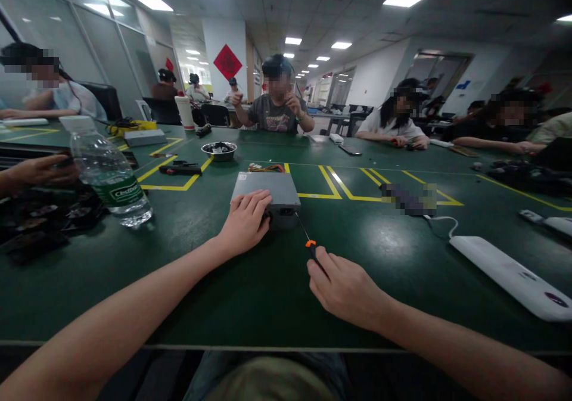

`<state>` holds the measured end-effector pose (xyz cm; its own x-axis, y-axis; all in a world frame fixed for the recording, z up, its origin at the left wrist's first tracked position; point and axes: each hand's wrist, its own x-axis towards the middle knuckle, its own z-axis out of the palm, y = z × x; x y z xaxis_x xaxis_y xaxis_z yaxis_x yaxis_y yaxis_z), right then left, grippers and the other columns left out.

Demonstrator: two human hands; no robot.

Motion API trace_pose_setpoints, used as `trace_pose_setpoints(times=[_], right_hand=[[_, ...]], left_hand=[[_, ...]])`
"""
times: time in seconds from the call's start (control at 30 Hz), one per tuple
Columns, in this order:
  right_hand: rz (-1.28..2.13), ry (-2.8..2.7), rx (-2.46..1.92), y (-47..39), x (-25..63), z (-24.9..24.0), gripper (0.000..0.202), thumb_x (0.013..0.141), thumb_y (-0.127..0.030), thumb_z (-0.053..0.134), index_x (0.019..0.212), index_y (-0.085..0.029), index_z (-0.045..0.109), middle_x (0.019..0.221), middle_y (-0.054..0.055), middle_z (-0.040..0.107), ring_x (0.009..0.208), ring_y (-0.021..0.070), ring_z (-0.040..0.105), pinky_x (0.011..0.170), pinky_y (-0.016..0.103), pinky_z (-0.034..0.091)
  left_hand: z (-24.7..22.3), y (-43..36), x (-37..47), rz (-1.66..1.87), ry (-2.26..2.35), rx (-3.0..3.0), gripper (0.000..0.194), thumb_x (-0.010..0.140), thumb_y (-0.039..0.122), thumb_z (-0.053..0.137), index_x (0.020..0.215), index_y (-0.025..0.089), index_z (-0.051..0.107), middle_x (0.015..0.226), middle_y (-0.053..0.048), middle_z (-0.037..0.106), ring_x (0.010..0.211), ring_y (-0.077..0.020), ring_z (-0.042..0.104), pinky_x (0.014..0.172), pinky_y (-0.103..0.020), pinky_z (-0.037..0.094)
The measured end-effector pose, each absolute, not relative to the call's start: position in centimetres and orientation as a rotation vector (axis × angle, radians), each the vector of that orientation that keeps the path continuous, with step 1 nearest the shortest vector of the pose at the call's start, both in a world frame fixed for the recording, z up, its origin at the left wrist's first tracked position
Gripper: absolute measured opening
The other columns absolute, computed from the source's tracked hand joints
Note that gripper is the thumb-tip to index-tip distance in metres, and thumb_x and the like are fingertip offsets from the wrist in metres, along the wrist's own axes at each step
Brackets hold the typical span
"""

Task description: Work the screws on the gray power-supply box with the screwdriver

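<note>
A grey metal computer power supply [272, 187] lies on the green table, its socket side facing me and its coloured cables [268, 168] at the back. My left hand [247, 219] grips its left front part, fingers across the top and thumb down by the front face. In my right hand [342, 279] is a screwdriver [311, 246] with a black and orange handle. Its thin shaft slants up and left, and the tip meets the front face near the right edge, beside the socket. Whether a screw sits under the tip is too small to tell.
A water bottle [111, 177] stands at left, near another person's hand [40, 174] and dark parts. Farther back are a metal bowl [218, 151] of small items and a black tool [181, 167]. A white power bank [509, 276] with a cable lies at right. Several people sit around.
</note>
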<state>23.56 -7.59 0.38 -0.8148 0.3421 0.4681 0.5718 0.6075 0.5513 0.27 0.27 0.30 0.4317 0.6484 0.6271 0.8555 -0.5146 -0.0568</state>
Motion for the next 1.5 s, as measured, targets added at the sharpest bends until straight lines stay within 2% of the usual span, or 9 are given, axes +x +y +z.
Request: trace_pose_setpoints(times=[0.17,0.3,0.43,0.93,1.5], right_hand=[[-0.811,-2.369,-0.845,-7.6,24.4,0.7,0.023,0.084,-0.011,0.038,0.083,-0.012,0.061,0.097,0.015,0.060,0.067,0.0130,0.057,0.058,0.023,0.044],[-0.693,-2.293,-0.744,-7.7,24.9,1.2,0.022,0.084,-0.012,0.039,0.077,-0.014,0.060,0.092,0.011,0.059,0.070,0.0120,0.056,0.057,0.020,0.042],[-0.594,-2.326,-0.829,-7.5,25.2,1.0,0.020,0.082,-0.014,0.040,0.076,-0.016,0.060,0.089,0.007,0.059,0.061,0.0097,0.052,0.053,0.021,0.039],[-0.568,-2.266,-0.992,-6.6,25.4,0.9,0.017,0.080,-0.014,0.043,0.075,-0.016,0.059,0.086,0.005,0.058,0.054,0.0067,0.049,0.050,0.020,0.036],[-0.356,-2.104,-1.192,-5.8,26.2,2.2,0.012,0.076,-0.018,0.047,0.074,-0.018,0.058,0.084,0.003,0.054,0.062,0.0089,0.052,0.050,0.019,0.039]], left_hand=[[0.4,0.2,0.4,-0.754,-1.309,-2.332,0.038,0.085,0.024,0.042,0.123,0.017,0.041,0.133,-0.011,0.047,0.125,-0.0244,0.039,0.098,-0.043,0.028],[0.5,0.2,0.4,-0.745,-1.320,-2.328,0.039,0.085,0.024,0.042,0.123,0.018,0.041,0.133,-0.010,0.047,0.124,-0.0242,0.039,0.098,-0.043,0.027],[0.5,0.2,0.4,-0.749,-1.310,-2.326,0.038,0.085,0.023,0.043,0.123,0.017,0.041,0.132,-0.010,0.047,0.124,-0.0238,0.039,0.098,-0.042,0.028],[0.6,0.2,0.3,-0.742,-1.294,-2.339,0.039,0.086,0.023,0.042,0.124,0.017,0.040,0.133,-0.011,0.047,0.125,-0.0246,0.039,0.098,-0.043,0.028],[0.5,0.1,0.1,-0.739,-1.288,-2.350,0.040,0.085,0.024,0.042,0.124,0.017,0.040,0.133,-0.011,0.046,0.125,-0.0251,0.038,0.098,-0.043,0.027]])
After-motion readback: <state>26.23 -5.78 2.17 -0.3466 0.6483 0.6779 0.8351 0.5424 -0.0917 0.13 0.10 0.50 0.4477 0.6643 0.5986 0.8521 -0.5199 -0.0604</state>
